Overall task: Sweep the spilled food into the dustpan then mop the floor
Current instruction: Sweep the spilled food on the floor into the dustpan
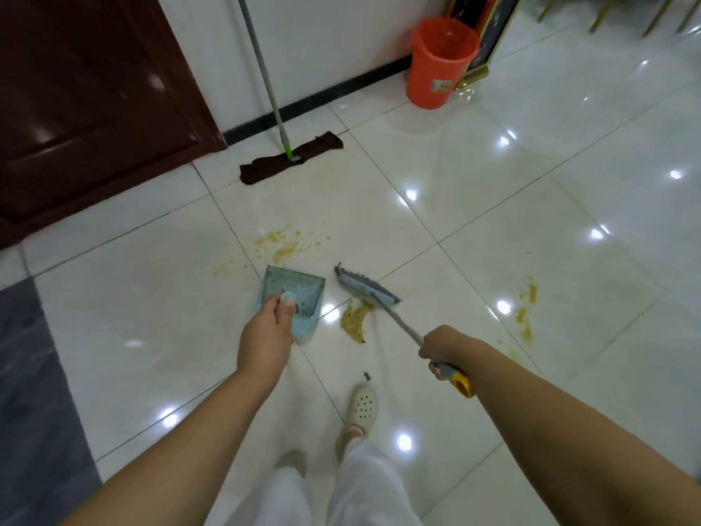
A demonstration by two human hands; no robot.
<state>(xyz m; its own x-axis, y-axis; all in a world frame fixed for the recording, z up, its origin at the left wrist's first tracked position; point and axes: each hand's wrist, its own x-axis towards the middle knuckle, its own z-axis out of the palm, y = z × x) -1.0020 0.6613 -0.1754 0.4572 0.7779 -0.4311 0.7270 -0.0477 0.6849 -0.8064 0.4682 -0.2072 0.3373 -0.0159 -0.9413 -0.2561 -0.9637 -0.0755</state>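
My left hand [267, 330] grips the handle of a light blue dustpan [294, 290] held low over the white tiles, its mouth pointing away from me. My right hand [442, 345] holds the grey and yellow handle of a small broom [366, 288], whose head rests beside a gathered pile of yellowish food [354, 318] just right of the dustpan. More food is smeared beyond the dustpan [282, 246] and in a streak to the right [527, 311]. A flat mop [290, 155] with a brown cloth leans against the far wall.
An orange bucket [440, 62] stands by the wall at the back right. A dark red door [87, 108] fills the left. Chair legs [607, 13] show at the top right. My foot in a white clog [362, 406] stands below the pile. Grey flooring [34, 392] borders the left.
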